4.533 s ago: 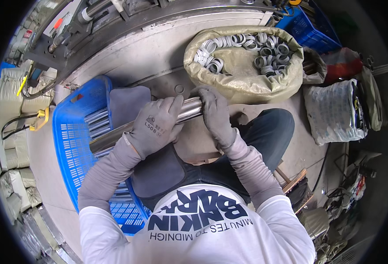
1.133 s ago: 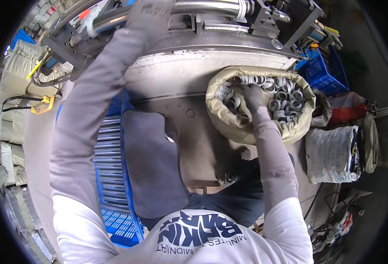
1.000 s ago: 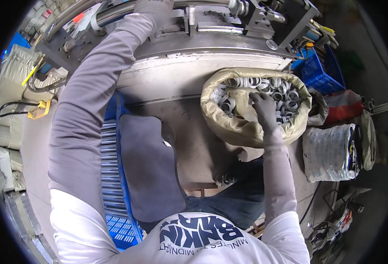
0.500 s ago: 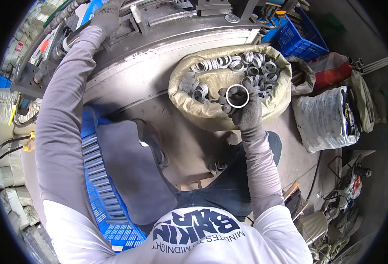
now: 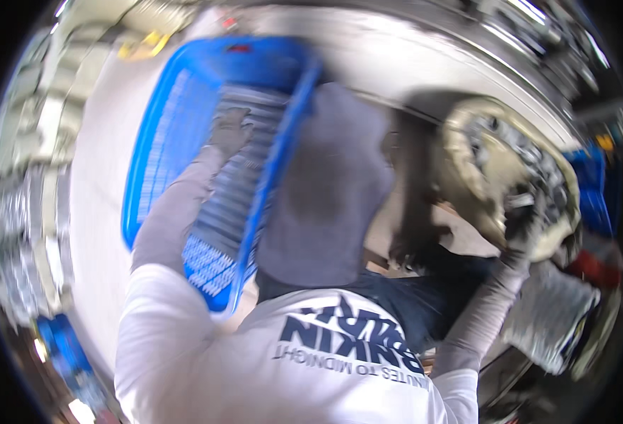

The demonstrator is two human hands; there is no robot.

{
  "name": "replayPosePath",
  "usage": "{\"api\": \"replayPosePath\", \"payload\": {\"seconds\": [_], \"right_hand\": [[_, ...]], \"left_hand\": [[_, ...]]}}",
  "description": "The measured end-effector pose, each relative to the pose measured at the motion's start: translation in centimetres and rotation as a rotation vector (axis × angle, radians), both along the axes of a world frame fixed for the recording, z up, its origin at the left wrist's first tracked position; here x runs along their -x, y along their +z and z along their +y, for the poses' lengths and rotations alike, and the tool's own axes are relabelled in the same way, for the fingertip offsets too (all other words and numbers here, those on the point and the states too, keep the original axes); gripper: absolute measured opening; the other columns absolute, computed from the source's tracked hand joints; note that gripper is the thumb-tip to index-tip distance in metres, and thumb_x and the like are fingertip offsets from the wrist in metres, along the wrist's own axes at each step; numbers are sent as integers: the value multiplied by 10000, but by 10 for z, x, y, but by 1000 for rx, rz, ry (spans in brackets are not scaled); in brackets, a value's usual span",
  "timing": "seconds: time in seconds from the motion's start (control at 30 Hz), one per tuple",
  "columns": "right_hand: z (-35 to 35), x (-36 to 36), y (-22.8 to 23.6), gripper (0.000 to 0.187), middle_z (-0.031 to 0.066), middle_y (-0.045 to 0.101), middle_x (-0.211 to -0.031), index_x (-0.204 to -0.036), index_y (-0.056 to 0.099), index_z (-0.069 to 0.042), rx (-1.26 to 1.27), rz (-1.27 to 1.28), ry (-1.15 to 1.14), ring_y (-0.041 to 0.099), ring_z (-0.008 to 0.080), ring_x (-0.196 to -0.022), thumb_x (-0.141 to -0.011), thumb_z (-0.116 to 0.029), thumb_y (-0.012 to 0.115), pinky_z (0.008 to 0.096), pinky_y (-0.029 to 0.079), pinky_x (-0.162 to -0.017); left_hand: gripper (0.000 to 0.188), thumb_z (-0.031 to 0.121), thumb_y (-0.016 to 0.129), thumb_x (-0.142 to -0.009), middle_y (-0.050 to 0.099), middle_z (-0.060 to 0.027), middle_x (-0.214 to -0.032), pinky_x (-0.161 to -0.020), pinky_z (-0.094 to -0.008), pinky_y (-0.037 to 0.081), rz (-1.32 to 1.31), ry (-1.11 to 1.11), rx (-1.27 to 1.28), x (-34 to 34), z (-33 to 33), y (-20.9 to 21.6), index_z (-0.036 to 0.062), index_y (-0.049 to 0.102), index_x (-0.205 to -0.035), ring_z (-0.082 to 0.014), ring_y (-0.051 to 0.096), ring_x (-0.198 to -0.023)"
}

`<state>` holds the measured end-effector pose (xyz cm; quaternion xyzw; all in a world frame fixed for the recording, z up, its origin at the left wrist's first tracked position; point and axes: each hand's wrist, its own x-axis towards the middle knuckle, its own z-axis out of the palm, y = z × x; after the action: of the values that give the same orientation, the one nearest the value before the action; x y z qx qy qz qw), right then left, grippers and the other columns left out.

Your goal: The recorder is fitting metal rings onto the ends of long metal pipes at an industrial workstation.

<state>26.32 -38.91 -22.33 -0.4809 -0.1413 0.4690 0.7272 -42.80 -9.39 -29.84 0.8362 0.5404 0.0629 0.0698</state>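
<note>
My gloved left hand (image 5: 231,133) is inside a blue plastic crate (image 5: 133,191), on top of a row of grey metal tubes (image 5: 237,180). Its fingers are smeared by motion, so their grip does not show. Toward the right, my gloved right hand (image 5: 523,225) is at the near edge of a beige woven sack (image 5: 460,191). A pale ring (image 5: 519,201) shows blurred at its closed fingers. Inside the sack lie many similar rings (image 5: 534,152), heaped around its sides.
A grey padded seat or board (image 5: 333,184) stands between crate and sack. Wrapped bundles (image 5: 21,233) are stacked at the left. A silvery bag (image 5: 552,318) and a blue bin (image 5: 594,187) are at the right, with machinery (image 5: 538,35) behind.
The view has swung left. My left hand has come off the machine and down into the crate of tubes. My right hand stays by the sack with the ring.
</note>
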Motion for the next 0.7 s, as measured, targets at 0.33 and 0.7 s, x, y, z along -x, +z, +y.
{"api": "replayPosePath", "payload": {"seconds": [0.33, 0.7], "right_hand": [[15, 51, 25, 533, 186, 619, -1444, -1535, 486, -46, 106, -199, 165, 641, 331, -1292, -1100, -351, 535, 356, 602, -983], [24, 119, 48, 508, 163, 558, -1556, -1572, 450, -7, 169, -407, 247, 577, 285, -1406, -1121, -243, 454, 333, 586, -989]], "left_hand": [[256, 105, 583, -899, 757, -169, -1136, -908, -464, 584, 467, -12, 490, 139, -222, -168, 79, 783, -1056, -344, 733, -1070], [250, 125, 666, -875, 734, -198, -1196, -940, -477, 590, 248, -355, 886, 131, -271, -148, 96, 776, -1097, -322, 713, -1127]]}}
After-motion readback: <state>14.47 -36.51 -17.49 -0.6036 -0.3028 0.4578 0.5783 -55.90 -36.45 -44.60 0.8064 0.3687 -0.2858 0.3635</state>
